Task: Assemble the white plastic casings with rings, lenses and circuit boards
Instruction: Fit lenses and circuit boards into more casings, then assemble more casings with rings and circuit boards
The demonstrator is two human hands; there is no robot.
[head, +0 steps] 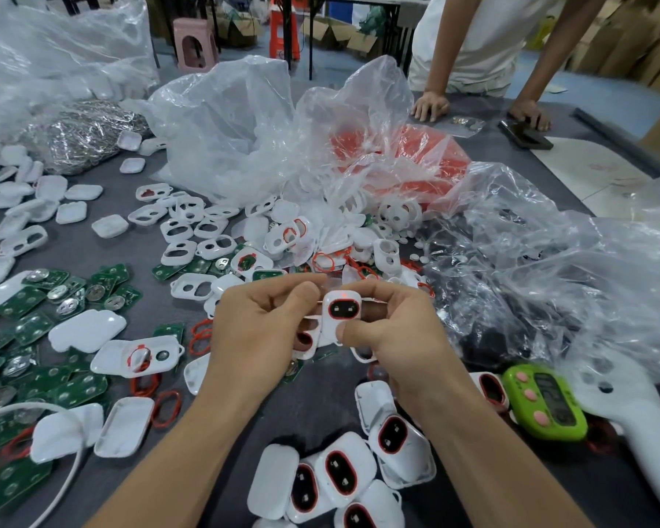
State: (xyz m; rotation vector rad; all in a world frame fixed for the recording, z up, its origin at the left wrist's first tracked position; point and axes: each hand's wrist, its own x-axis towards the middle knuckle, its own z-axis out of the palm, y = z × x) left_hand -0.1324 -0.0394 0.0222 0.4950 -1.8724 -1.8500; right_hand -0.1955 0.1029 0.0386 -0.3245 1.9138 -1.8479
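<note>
Clamping left hand point(260, 323) and right hand point(391, 331) fingers on a ringed casing point(342, 307); facing few finished units point(345, 472), heaps of circuit boards point(31, 329), rings point(166, 409).

Casing point(341, 307) is glossy white plastic with a red rubbery ring — bags point(222, 120) are crinkly clear film, boards point(79, 388) shiny green, tabletop point(309, 405) matt grey.

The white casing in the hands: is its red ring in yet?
In: a red ring lines the oval window of the held casing.
</note>
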